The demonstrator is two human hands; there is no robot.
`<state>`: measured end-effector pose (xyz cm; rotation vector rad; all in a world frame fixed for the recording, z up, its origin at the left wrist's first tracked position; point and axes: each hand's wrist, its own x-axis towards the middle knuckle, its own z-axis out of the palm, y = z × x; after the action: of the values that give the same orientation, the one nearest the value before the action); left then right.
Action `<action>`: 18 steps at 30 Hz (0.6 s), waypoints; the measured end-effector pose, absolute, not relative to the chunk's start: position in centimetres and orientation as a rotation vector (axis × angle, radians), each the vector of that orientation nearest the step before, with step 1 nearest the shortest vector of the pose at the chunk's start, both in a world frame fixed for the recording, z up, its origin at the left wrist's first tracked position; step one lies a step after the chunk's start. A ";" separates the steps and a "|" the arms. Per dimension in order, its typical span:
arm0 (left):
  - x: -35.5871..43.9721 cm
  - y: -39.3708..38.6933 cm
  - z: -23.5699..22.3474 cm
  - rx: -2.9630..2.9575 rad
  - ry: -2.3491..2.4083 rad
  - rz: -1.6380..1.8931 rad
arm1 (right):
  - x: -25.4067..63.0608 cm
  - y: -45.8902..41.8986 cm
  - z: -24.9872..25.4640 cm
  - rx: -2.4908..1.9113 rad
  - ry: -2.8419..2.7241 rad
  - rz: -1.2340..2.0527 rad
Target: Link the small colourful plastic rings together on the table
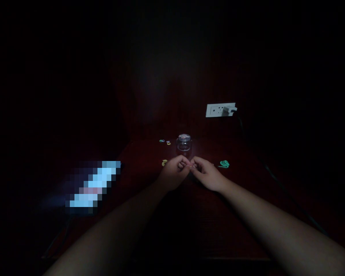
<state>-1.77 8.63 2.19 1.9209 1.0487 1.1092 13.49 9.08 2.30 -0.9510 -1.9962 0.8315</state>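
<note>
The scene is very dark. My left hand and my right hand meet over a dark red table, fingers curled and pinched together where they touch. What they pinch is too small to make out. Just behind the hands stands a small clear glass jar. A yellow ring lies by my left hand, and a green band lies right of my right hand.
Small coloured rings lie left of the jar. A white wall socket with a plug and dark cable sits behind at right. A glowing, blurred screen lies at left.
</note>
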 end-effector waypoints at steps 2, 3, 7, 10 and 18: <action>-1.8 8.6 2.2 1.920 1.051 1.110 | 13.5 9.0 2.3 -0.959 -1.993 0.825; -1.8 8.6 2.2 1.921 1.056 1.110 | 13.5 9.0 2.4 -0.959 -1.992 0.824; -1.8 8.6 2.2 1.907 1.050 1.118 | 13.4 8.8 2.5 -0.955 -1.989 0.812; -1.7 8.5 2.4 1.897 1.042 1.114 | 13.4 8.9 2.5 -0.944 -1.995 0.820; -1.7 8.5 2.3 1.888 1.037 1.112 | 13.5 8.9 2.4 -0.945 -2.003 0.821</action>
<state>-1.71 8.49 2.34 1.8884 1.0366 1.1123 13.49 8.94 2.44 -0.9449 -2.0027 0.8207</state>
